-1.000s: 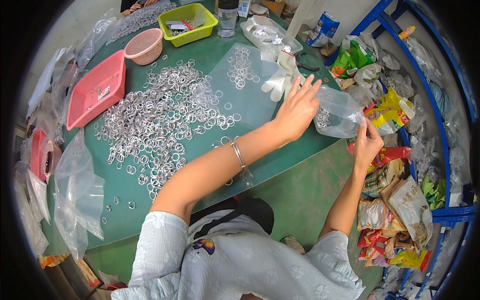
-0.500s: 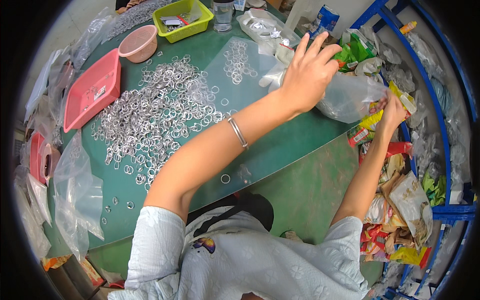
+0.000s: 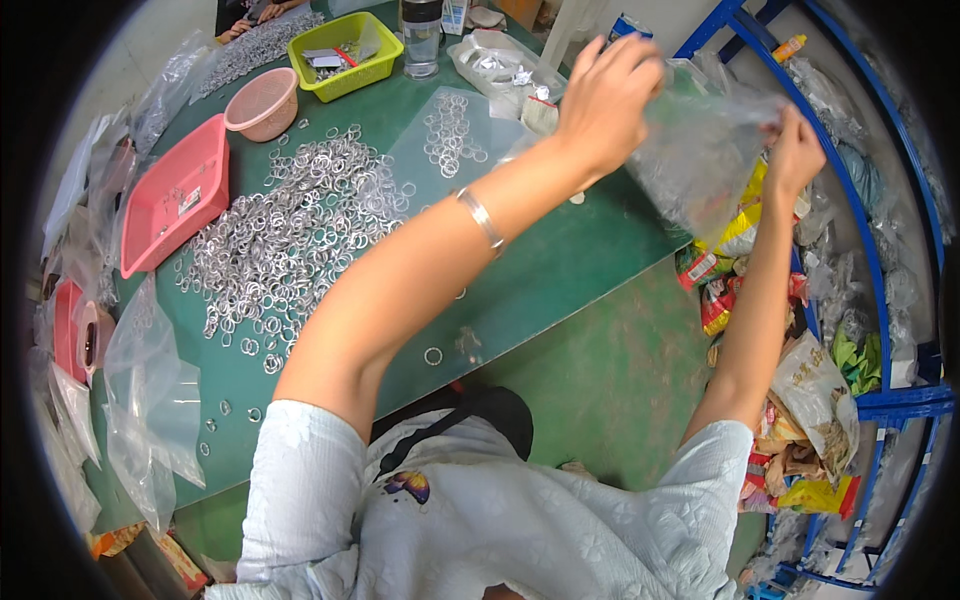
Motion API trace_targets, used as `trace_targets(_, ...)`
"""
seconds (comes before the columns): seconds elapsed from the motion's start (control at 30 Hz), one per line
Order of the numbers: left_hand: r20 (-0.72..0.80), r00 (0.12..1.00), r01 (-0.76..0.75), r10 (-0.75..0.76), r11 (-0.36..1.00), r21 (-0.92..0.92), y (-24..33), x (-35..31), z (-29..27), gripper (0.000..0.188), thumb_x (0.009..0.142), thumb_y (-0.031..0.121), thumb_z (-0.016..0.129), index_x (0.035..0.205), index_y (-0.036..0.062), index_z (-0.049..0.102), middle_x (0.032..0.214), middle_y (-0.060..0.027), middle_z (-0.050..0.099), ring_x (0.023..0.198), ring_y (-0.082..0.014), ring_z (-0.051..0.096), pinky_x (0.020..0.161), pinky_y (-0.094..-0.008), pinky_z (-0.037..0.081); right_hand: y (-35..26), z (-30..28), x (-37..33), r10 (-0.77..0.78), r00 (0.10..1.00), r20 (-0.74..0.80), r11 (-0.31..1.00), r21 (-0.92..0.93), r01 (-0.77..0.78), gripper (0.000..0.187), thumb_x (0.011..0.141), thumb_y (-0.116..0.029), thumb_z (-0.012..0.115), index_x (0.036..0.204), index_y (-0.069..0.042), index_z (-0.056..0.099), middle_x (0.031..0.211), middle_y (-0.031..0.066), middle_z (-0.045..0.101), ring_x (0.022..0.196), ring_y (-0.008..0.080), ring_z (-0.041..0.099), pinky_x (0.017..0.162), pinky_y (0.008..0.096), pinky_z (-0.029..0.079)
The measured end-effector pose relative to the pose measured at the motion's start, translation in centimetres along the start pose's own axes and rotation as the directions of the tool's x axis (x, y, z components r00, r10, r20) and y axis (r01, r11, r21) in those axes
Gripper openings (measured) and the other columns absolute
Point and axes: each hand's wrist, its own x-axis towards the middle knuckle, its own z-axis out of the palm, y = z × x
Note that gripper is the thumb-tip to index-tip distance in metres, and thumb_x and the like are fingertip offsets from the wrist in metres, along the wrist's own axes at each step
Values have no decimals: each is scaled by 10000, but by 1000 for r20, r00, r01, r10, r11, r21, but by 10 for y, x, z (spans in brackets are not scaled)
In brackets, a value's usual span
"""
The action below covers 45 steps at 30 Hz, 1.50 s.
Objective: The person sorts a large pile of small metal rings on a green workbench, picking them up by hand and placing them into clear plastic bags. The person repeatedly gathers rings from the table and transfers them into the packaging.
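Note:
A clear plastic bag (image 3: 692,165) is spread between my two hands past the right edge of the table, somewhat blurred. My right hand (image 3: 795,150) pinches its upper right corner. At the bag's left side, my left hand (image 3: 607,105) is closed with the fingers curled over its edge; the fingertips are partly hidden. Below and left of my left arm lies a big heap of silver metal rings (image 3: 290,225). A smaller group of rings (image 3: 452,130) rests on a flat clear plastic sheet (image 3: 408,150) near the far side.
On the green table (image 3: 560,265) stand a pink tray (image 3: 215,150), a pink basket (image 3: 262,105), a yellow-green basket (image 3: 375,70), a bottle (image 3: 421,45) and a clear container (image 3: 545,75). A blue rack (image 3: 850,150) and wrappers (image 3: 800,490) are at right. Another person's hands (image 3: 270,12) show far left.
My left hand has gone from spread fingers to curled ones at the bag. My right hand has risen, and the bag is lifted and spread wider. The view has shifted slightly.

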Motion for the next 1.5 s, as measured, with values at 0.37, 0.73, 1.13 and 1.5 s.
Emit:
trace_targets(0.37, 552, 834, 107, -6, 983, -152, -5, -140, -74, 115, 792, 51, 657, 855, 41, 561, 1200, -133, 566, 1160, -324, 525, 1007, -491, 373, -13, -43, -180, 224, 893, 390, 955, 97, -281, 154, 926, -141, 580, 996, -15, 636, 730, -19, 556, 639, 45, 495, 579, 186, 386)
trace_targets(0.73, 454, 688, 503, -566, 823, 263, -5, -121, -37, 238, 866, 247, 620, 894, 11, 615, 838, -214, 636, 776, -412, 612, 654, -487, 479, -17, 23, -293, 509, 809, 295, 847, -3, -532, 807, 789, -290, 744, 1385, -2, 283, 1373, 174, 345, 1283, 294, 346, 995, 421, 344)
trace_targets(1.13, 206, 532, 846, -821, 508, -163, -22, -110, -15, 372, 935, 249, 513, 724, -34, 630, 643, -236, 599, 609, -408, 583, 595, -458, 458, 25, 31, -159, 656, 578, 486, 99, 703, -704, 216, 979, -213, 467, 872, -42, 545, 1276, 189, 519, 1053, 350, 568, 796, 430, 484)
trace_targets(1.5, 384, 554, 796, -739, 605, 15, 14, -109, -36, 231, 876, 178, 563, 848, -36, 645, 771, -210, 625, 669, -372, 617, 611, -404, 480, 36, 46, -203, 603, 663, 444, 761, -70, -645, 341, 869, -223, 652, 1094, 22, 575, 870, 64, 571, 704, 106, 478, 634, 244, 404)
